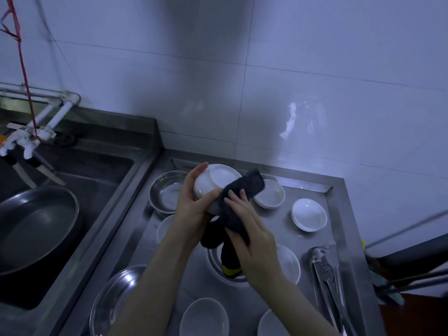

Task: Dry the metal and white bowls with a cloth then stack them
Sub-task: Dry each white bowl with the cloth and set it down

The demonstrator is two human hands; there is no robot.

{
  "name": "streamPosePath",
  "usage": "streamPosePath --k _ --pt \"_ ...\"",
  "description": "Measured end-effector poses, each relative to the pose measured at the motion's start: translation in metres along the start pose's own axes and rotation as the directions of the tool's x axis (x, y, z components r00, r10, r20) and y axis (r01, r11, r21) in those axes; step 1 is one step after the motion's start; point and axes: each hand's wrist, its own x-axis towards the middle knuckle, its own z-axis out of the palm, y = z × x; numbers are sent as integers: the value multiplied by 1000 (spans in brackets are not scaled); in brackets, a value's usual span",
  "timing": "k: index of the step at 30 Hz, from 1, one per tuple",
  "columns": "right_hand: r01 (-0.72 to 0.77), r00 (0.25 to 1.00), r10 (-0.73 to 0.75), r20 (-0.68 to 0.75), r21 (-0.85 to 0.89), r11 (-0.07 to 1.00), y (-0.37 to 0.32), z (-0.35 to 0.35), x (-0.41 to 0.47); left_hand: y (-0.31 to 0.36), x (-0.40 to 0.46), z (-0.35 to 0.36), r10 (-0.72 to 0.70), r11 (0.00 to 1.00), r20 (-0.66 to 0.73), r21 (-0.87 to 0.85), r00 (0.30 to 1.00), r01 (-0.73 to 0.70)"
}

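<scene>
Stainless steel bench (pixel 286 229) fills the lower centre of the frame, with a raised rim and a white tiled wall (pixel 315 69) behind it. Held above the bench at centre frame is a white bowl (pixel 213 183), turned so its underside and foot ring face the camera. The left hand (pixel 194 202) grips this bowl, fingers curled over its upper left rim and thumb across its lower edge. The right hand (pixel 249 229) presses a dark cloth (pixel 240 192) against the bowl's right side with fingers fairly straight; the cloth drapes over the bowl and hangs down below both hands, showing a yellow patch near its lower end.

Resting on the bench: a metal bowl (pixel 166 192) at upper left of the bench, upright, its inside showing only reflections; it appears to sit on another metal bowl. A small white dish (pixel 271 196) lies just right of the cloth, and a second white dish (pixel 309 214) farther right, both upright with nothing visible inside. A large metal bowl (pixel 114 301) sits at lower left, partly hidden by the left forearm. Two further white bowls (pixel 204 316) lie along the bottom edge. Metal tongs (pixel 327 275) lie at the right side of the bench.

At left of the frame, a sink (pixel 101 170) holds a large dark pan (pixel 36 226) with water in its base. A tap (pixel 21 139) stands above the sink at upper left.
</scene>
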Motion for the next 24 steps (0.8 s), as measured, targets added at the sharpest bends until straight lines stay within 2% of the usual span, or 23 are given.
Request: streamPosePath --k 1,3,5,6,8,11,13,16,17,21,24 --pt "-53 998 54 -38 49 997 2 -1 3 0 1 -3 -6 1000 20 -7 1000 6" --pt "-245 958 270 -101 206 947 5 -9 14 1 1 -10 -31 999 90 -14 995 33" --pt "-411 886 460 -54 366 835 9 -23 32 5 1 -16 -73 997 176 10 982 72" --pt "-446 873 488 -11 390 805 10 -30 40 8 1 -18 -92 996 210 35 973 87" --pt "-430 900 427 83 315 846 6 -42 52 14 3 -21 -126 991 254 84 959 108" --pt "-298 941 279 190 78 951 -2 -44 60 18 7 -22 -157 984 277 122 948 127" --pt "-173 957 183 226 -65 983 -4 -37 58 16 8 -24 -168 985 264 93 950 148" --pt "-32 967 66 244 -144 989 -2 -30 48 12 7 -30 -172 984 249 3 953 177" --pt "-44 968 75 239 -133 990 -2 -30 46 11 7 -30 -174 983 238 -18 956 183" --pt "-277 952 281 123 -46 960 -1 -31 53 6 8 -24 -167 982 121 -69 978 176" --pt "-170 968 195 159 -157 973 -8 -21 38 3 11 -22 -157 980 62 -115 986 163"
